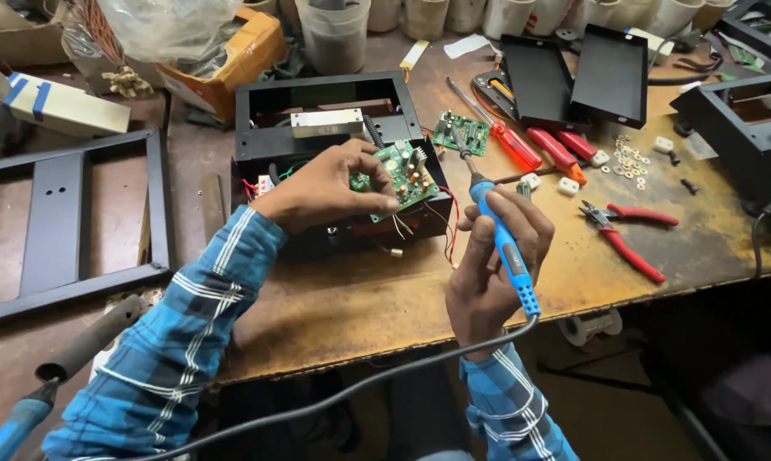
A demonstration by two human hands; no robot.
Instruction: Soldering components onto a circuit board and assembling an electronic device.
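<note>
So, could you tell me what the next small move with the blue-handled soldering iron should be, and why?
Probably lower the blue-handled soldering iron in the right hand leftward until its tip meets the green circuit board. The left hand holds that board tilted above the open black metal case, while the tip hangs just right of it, apparently not touching.

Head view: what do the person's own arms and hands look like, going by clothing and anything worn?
Both arms wear long sleeves in a blue plaid with white and dark stripes, cuffs ending at the wrists. The left hand and right hand are bare: no gloves, and no rings or watch visible from this angle.
</note>
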